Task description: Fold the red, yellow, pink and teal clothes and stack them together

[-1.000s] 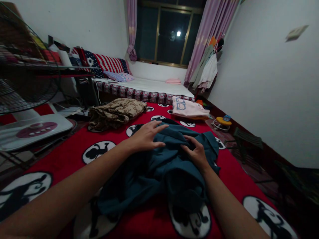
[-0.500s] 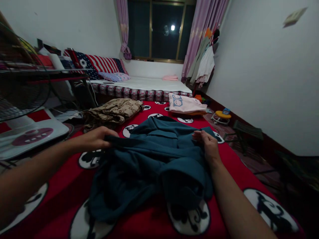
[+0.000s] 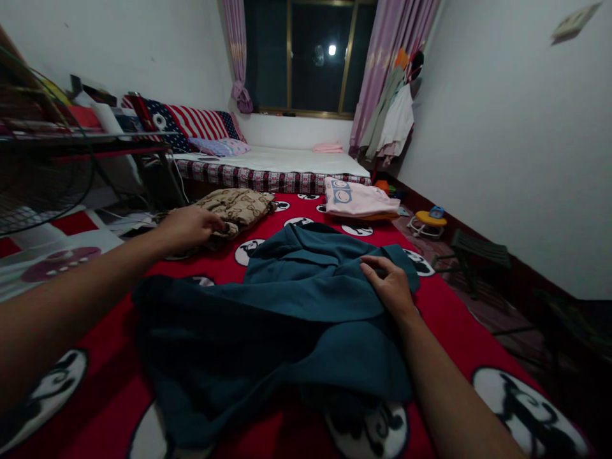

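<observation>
A dark teal garment (image 3: 287, 338), looking like a jacket or top, lies spread and rumpled on the red blanket (image 3: 109, 382) with its round black-and-white figures. My right hand (image 3: 394, 287) is at its right side, thumb and fingertips together on the fabric. Off the garment, my left hand (image 3: 191, 226) hovers above its left part with loosely bent fingers and holds nothing. Behind that hand is a folded brown patterned cloth (image 3: 243, 207); in the picture the fingers overlap its near edge, and whether they touch cannot be seen.
A folded pink garment (image 3: 358, 199) lies at the blanket's far end. Beyond stands a bed (image 3: 287, 159) with a striped cushion. To the left are a cluttered desk (image 3: 86, 143) and a fan. A yellow stool (image 3: 428, 220) and a dark folding stool (image 3: 480, 248) line the right wall.
My left hand has let go of the garment's edge and moved up and away. The garment's left part has spread out flatter toward the left. My right hand has shifted slightly left.
</observation>
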Motion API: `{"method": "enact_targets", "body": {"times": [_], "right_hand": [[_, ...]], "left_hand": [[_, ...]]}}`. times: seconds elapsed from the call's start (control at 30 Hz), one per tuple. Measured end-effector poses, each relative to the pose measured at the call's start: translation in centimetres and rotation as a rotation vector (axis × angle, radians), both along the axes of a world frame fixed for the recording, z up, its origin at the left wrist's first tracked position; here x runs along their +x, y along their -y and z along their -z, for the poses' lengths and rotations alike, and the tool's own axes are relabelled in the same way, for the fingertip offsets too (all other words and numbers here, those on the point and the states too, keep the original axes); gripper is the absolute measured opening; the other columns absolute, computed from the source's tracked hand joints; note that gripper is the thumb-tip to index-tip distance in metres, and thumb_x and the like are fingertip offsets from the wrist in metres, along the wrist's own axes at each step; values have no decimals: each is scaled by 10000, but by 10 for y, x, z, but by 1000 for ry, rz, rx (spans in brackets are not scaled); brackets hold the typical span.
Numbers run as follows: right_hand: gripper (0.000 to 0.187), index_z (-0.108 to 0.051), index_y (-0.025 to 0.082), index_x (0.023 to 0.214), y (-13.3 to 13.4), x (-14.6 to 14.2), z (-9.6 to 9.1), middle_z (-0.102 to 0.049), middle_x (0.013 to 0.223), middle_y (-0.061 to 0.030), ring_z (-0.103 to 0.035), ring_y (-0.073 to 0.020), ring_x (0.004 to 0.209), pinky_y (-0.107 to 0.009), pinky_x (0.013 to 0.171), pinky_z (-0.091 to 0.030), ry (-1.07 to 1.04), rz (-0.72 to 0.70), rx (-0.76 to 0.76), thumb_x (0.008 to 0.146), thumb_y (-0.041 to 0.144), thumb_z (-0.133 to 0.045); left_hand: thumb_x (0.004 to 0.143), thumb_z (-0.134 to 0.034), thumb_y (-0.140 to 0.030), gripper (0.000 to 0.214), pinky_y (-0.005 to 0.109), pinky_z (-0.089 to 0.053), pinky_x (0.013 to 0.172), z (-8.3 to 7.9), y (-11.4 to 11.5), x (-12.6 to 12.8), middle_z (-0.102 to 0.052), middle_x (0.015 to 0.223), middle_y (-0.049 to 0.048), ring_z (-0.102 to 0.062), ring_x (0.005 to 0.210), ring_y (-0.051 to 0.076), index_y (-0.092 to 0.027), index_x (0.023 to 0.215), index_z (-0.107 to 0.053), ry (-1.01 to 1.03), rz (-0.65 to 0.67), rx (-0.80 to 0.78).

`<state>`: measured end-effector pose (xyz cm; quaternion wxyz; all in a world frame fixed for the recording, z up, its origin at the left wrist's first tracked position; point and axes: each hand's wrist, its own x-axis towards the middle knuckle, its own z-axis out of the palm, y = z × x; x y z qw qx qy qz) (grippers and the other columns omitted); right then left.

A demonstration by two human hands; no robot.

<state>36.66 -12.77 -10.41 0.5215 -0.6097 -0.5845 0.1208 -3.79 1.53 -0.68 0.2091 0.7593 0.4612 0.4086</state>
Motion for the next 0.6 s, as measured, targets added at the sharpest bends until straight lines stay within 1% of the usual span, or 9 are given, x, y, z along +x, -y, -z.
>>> {"method": "enact_targets", "body": {"times": [0.07, 0.13, 0.2, 0.27, 0.33, 0.4, 0.43, 0.5, 0.6], "right_hand": [[360, -693, 200, 1034, 0, -1, 2, -702, 1073, -85, -649, -230, 981, -384, 894, -493, 17, -80, 1, 804, 470, -626], [369, -672, 216, 1100, 0, 0, 4, -674, 1153, -80, -620, -227, 1062, -395, 965, -457, 54, -151, 13, 825, 456, -616], [406, -639, 231, 1183, 0, 1, 6, -636, 1237, -79, -568, -226, 1158, -407, 1032, -404, 101, -189, 27, 842, 448, -606], [471, -581, 249, 1279, 0, 3, 7, -574, 1336, -77, -500, -229, 1245, -421, 1083, -347, 157, -223, 30, 855, 454, -594], [517, -519, 269, 1350, -1, 3, 8, -555, 1362, -69, -468, -233, 1270, -433, 1087, -331, 224, -259, 5, 871, 457, -573], [459, -546, 281, 1325, -1, 1, 8, -630, 1252, -60, -514, -235, 1188, -428, 1029, -374, 298, -289, -35, 897, 445, -540], [387, -605, 277, 1253, -1, 0, 7, -676, 1146, -56, -550, -232, 1104, -411, 975, -404, 328, -300, -44, 908, 434, -524], [271, -709, 242, 987, 1, -2, 4, -699, 893, -44, -581, -207, 891, -354, 836, -436, 345, -292, -7, 919, 417, -514], [342, -591, 198, 615, 7, -5, -3, -550, 626, -5, -499, -155, 663, -291, 662, -393, 262, -181, 170, 893, 396, -563]], "left_hand": [[628, -642, -150, 143, 211, -493, 707, 9, 8, 54, -706, 677, -46, -615, 625, 129, -194, 716, -745, -163, 199, -44], [640, -700, -225, 265, 248, -488, 836, 30, 18, 99, -742, 909, -16, -663, 845, 175, -237, 899, -757, -252, 356, -53], [703, -705, -329, 492, 304, -449, 945, 55, 27, 132, -684, 1165, 45, -623, 1060, 229, -246, 1186, -667, -366, 499, 26], [755, -678, -389, 642, 358, -439, 956, 75, 33, 152, -633, 1251, 103, -587, 1131, 275, -222, 1356, -529, -493, 528, 97], [798, -643, -392, 588, 361, -445, 920, 84, 39, 158, -654, 1205, 113, -600, 1102, 283, -211, 1346, -531, -571, 520, 139], [831, -613, -391, 441, 318, -454, 862, 80, 47, 154, -695, 1100, 86, -633, 1010, 250, -209, 1232, -615, -564, 540, 133], [843, -600, -408, 385, 289, -456, 820, 73, 52, 148, -708, 1040, 68, -644, 948, 225, -206, 1167, -649, -532, 561, 108], [865, -560, -470, 347, 234, -445, 693, 55, 63, 133, -705, 861, 30, -633, 773, 167, -185, 1010, -695, -443, 592, 16], [874, -493, -551, 467, 199, -356, 509, 28, 76, 100, -574, 593, -9, -497, 543, 101, -150, 687, -644, -303, 559, -117]]}}
